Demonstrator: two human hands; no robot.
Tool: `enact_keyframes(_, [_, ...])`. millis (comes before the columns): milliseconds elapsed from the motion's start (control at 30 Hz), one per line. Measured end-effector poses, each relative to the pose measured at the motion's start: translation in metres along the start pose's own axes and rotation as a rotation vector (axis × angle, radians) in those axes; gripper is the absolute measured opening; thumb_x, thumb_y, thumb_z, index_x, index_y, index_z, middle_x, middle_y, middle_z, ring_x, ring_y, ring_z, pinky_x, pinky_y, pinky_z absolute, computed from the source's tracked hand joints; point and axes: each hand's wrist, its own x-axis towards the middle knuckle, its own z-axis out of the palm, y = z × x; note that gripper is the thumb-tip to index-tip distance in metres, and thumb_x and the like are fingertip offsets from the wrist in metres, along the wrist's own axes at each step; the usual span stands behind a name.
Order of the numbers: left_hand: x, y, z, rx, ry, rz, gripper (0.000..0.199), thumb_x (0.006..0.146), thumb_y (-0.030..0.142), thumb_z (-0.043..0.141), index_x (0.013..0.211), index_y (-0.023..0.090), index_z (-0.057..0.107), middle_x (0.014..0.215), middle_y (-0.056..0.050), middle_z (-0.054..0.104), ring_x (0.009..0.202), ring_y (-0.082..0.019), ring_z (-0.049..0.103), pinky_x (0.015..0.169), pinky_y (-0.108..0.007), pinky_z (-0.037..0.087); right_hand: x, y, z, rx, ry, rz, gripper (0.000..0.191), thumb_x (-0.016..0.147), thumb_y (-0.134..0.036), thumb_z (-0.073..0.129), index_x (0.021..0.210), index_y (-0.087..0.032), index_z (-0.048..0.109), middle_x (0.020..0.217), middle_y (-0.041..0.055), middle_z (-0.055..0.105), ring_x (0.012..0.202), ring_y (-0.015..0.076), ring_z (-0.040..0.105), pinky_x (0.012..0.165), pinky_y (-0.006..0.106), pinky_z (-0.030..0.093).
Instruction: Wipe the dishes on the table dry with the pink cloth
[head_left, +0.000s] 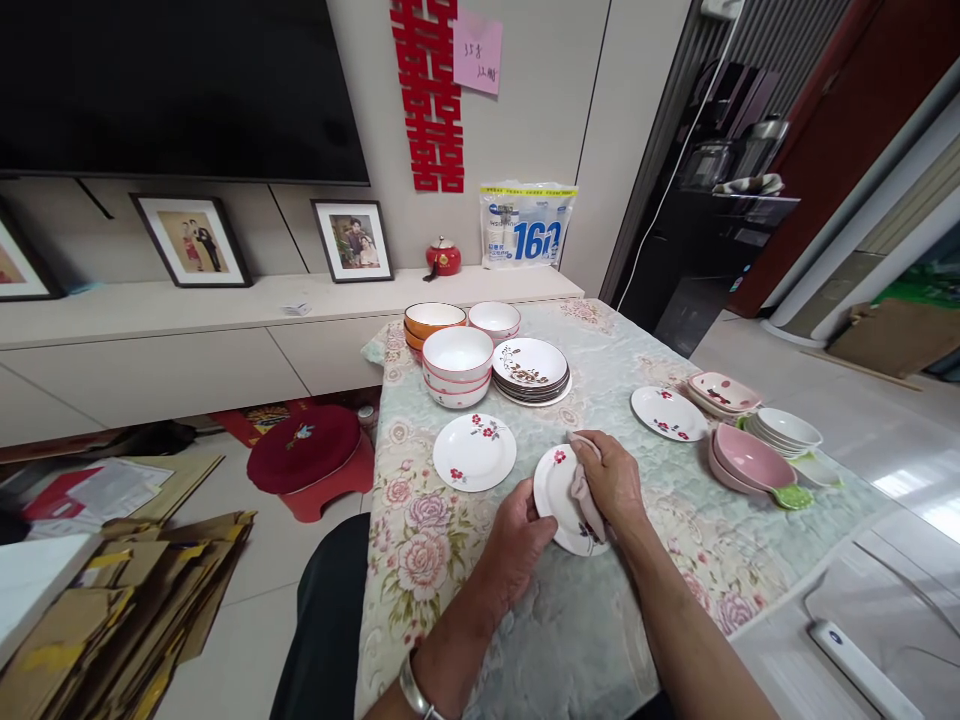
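My left hand (521, 535) grips the lower left rim of a white plate (553, 492) with red flowers, thumb over the edge. With my right hand (611, 480) I press a greyish-pink cloth (587, 497) against the right side of that plate, fingers closed round the cloth. The plate is tilted a little above the floral tablecloth (427, 560). A second flowered plate (475, 453) lies flat to the left, apart from my hands. Another matching plate (669, 414) rests further right.
Stacked white bowls (457, 368), orange bowls (435, 318) and brown-patterned plates (531, 365) stand at the table's far side. Pink dishes (750, 458) and small white bowls (784, 428) sit on the right. A red stool (319, 490) is left of the table, near flattened cardboard (127, 600).
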Motion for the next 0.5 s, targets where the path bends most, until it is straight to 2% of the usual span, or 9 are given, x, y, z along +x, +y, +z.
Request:
enact_keyframes(67, [0.000,0.000,0.000,0.021,0.002,-0.002,0.051,0.056,0.005,0.060,0.105,0.014,0.067,0.091,-0.006,0.074,0.088,-0.025,0.065,0.076,-0.032,0.048,0.000,-0.001,0.001,-0.038,0.015,0.004,0.031,0.088,-0.038,0.050,0.102,-0.019,0.070,0.098,0.0099,0.072,0.092,0.0260,0.064,0.084,0.040,0.047])
enact_keyframes(133, [-0.001,0.000,0.001,0.004,-0.002,-0.002,0.051,0.055,0.005,0.060,0.104,0.014,0.067,0.089,-0.005,0.074,0.086,-0.023,0.064,0.077,-0.031,0.048,-0.001,-0.003,0.004,-0.084,0.024,-0.074,0.029,0.089,-0.036,0.049,0.100,-0.018,0.070,0.097,0.0107,0.071,0.093,0.0263,0.063,0.085,0.040,0.046])
enact_keyframes(200, [-0.001,0.001,0.001,-0.014,-0.008,-0.004,0.049,0.054,0.005,0.058,0.101,0.015,0.068,0.085,-0.003,0.072,0.083,-0.021,0.063,0.076,-0.030,0.047,-0.003,-0.006,0.008,-0.100,-0.016,-0.230,0.028,0.092,-0.034,0.048,0.101,-0.019,0.071,0.101,0.0108,0.070,0.098,0.0260,0.062,0.089,0.039,0.045])
enact_keyframes(333, [-0.001,-0.002,0.000,0.022,0.019,0.017,0.036,0.054,0.005,0.057,0.087,0.014,0.068,0.075,-0.001,0.067,0.076,-0.018,0.059,0.067,-0.026,0.043,-0.013,-0.020,0.012,-0.074,-0.195,-0.546,0.024,0.096,-0.029,0.049,0.105,-0.024,0.071,0.110,0.0070,0.071,0.109,0.0244,0.059,0.098,0.042,0.037])
enact_keyframes(400, [0.000,-0.004,-0.002,0.046,0.040,0.047,0.032,0.054,0.004,0.057,0.082,0.014,0.068,0.074,-0.001,0.066,0.077,-0.019,0.058,0.067,-0.026,0.042,-0.017,-0.027,0.012,-0.071,-0.269,-0.653,0.022,0.097,-0.028,0.050,0.102,-0.025,0.071,0.108,0.0052,0.071,0.111,0.0236,0.058,0.101,0.043,0.033])
enact_keyframes(467, [0.001,-0.005,-0.003,0.042,0.033,0.054,0.032,0.054,0.004,0.057,0.082,0.014,0.069,0.074,-0.001,0.066,0.077,-0.019,0.058,0.067,-0.026,0.042,-0.017,-0.030,0.010,-0.078,-0.302,-0.659,0.022,0.097,-0.028,0.049,0.099,-0.026,0.072,0.105,0.0043,0.072,0.110,0.0228,0.058,0.101,0.042,0.033])
enact_keyframes(500, [0.001,-0.005,-0.003,0.031,0.023,0.044,0.035,0.054,0.004,0.056,0.084,0.014,0.069,0.074,-0.001,0.067,0.077,-0.019,0.059,0.067,-0.026,0.043,-0.016,-0.029,0.009,-0.086,-0.301,-0.616,0.024,0.097,-0.029,0.048,0.099,-0.026,0.072,0.104,0.0044,0.072,0.108,0.0225,0.059,0.099,0.041,0.035])
